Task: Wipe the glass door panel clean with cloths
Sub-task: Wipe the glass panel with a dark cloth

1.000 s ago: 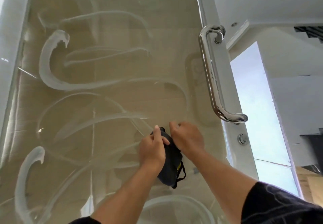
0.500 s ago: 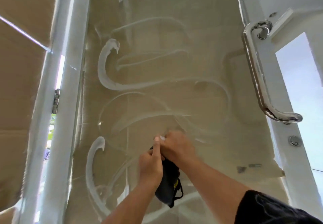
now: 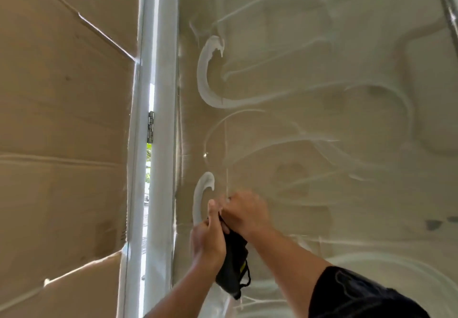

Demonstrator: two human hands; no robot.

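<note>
The glass door panel (image 3: 309,124) fills the middle and right of the head view, streaked with curved white smears of cleaner. A dark cloth (image 3: 233,265) with a yellow tag and a loop hangs against the lower glass. My left hand (image 3: 207,238) grips its upper part from the left, thumb pointing up. My right hand (image 3: 246,212) holds the top of the cloth from the right, fingers curled, knuckles against the glass. The cloth's top is hidden between both hands.
The white door frame (image 3: 161,119) with a metal hinge (image 3: 150,127) runs down left of the glass. Brown cardboard (image 3: 62,119) covers the panel at left. A chrome handle edge (image 3: 449,3) shows at the top right corner.
Both hands with the cloth have shifted left across the glass, toward the hinge side. The view has panned left, so the chrome handle has slid almost out of frame.
</note>
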